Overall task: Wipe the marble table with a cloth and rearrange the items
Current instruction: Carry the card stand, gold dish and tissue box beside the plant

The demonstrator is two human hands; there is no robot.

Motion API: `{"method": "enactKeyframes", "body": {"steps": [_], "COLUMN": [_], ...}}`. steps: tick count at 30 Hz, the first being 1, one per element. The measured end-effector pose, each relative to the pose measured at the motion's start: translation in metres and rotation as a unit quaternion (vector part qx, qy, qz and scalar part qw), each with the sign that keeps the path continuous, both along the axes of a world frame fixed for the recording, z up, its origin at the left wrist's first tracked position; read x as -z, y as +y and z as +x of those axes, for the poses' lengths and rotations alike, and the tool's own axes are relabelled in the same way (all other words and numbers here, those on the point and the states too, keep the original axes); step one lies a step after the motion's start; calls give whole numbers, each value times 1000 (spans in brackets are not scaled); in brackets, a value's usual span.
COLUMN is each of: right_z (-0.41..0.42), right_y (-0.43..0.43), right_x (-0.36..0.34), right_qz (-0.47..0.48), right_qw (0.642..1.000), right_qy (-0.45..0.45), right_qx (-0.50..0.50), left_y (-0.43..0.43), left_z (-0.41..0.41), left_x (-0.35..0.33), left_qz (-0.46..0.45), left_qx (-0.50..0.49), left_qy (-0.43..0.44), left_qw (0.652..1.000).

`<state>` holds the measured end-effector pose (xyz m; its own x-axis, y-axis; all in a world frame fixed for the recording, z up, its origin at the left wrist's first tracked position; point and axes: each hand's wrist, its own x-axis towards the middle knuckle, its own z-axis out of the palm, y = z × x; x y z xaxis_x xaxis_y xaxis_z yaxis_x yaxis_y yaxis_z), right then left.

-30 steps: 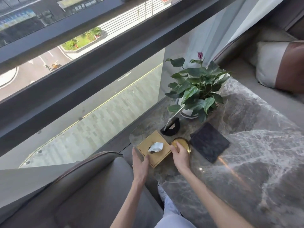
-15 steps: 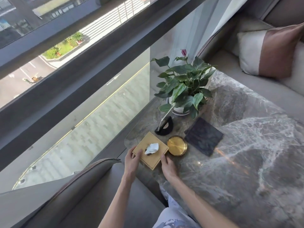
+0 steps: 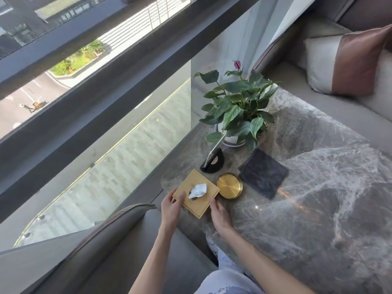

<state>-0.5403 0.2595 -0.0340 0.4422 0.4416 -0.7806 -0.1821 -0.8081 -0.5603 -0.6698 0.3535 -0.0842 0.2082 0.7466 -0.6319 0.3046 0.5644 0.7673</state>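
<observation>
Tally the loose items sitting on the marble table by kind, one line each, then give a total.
Tissue box: 1
Brass round tray: 1
Dark folded cloth: 1
Black half-round stand: 1
Potted plant: 1
Total: 5

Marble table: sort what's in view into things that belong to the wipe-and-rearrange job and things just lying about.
Job:
marble table
dark cloth
tissue box, held at its sides by the left hand and right hand
gold dish
black stand
potted plant

Lying about:
cushion
sofa
armchair
</observation>
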Motion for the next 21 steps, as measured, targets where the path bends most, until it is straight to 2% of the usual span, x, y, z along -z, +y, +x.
{"method": "enactKeyframes", "body": {"steps": [16, 18, 21], "right_z": [1, 3, 21], "right_y": [-3, -9, -21], "right_x": [1, 8, 18], "right_qz": [-9, -30, -46], "right_qw": [1000, 999, 968], "right_qy": [26, -27, -245], "right_qx": [9, 14, -7], "left_y": [-3, -3, -3], "left_z": [2, 1, 1], "left_x": [-5, -3, -1], "left_qz": [3, 1, -2], "left_qx": [1, 2, 2], "left_qy": [-6, -2, 4], "left_qw": [1000, 1000, 1000]}}
